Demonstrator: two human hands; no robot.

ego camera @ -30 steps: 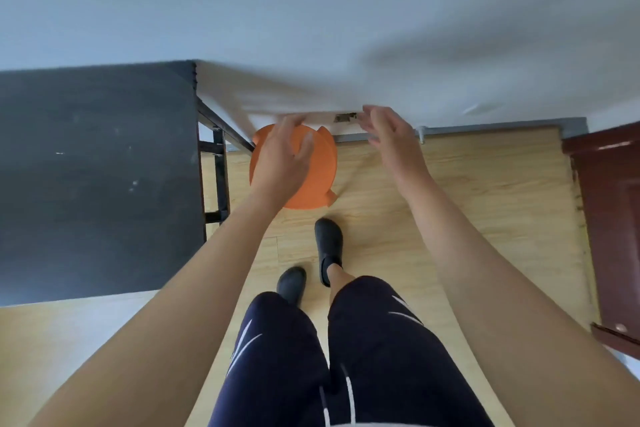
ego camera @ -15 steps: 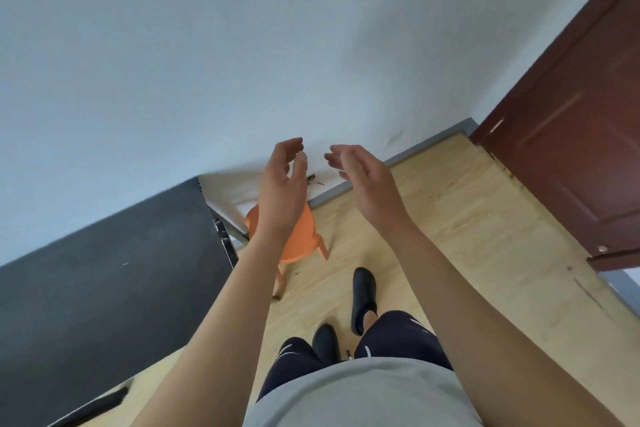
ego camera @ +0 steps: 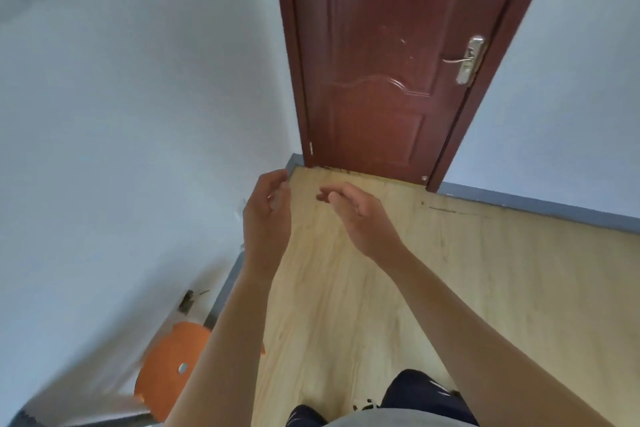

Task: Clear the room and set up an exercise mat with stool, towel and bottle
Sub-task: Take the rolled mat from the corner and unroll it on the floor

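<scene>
**Pale walls, a brown door, two empty hands**

Pale blue-white walls [ego camera: 121, 97] meet in a corner beside a reddish-brown panelled wooden door [ego camera: 374, 80], whose top is cut off by the picture's edge. Its silver lever handle [ego camera: 464, 61] sits on the right side. A grey skirting board [ego camera: 536, 206] runs along the foot of the walls, above a light wood-plank floor [ego camera: 485, 288].

Both bare arms reach forward over the floor. The left hand [ego camera: 266, 218] is raised with its back to the camera, fingers loosely curved, its grip released and holding nothing. The right hand [ego camera: 360, 218] is just beside it but not touching, and its grip is likewise released and empty. Its fingertips are smeared by motion.

The orange round plastic stool [ego camera: 162, 357] stands at lower left, close to the wall, well apart from both hands. The left forearm covers its right side, and its legs are hard to make out. A small dark object [ego camera: 187, 302] low on the wall beyond the stool is too blurred to identify. At the bottom edge, dark trousers [ego camera: 415, 392] and a grey shirt hem [ego camera: 381, 421] are cut off.
</scene>
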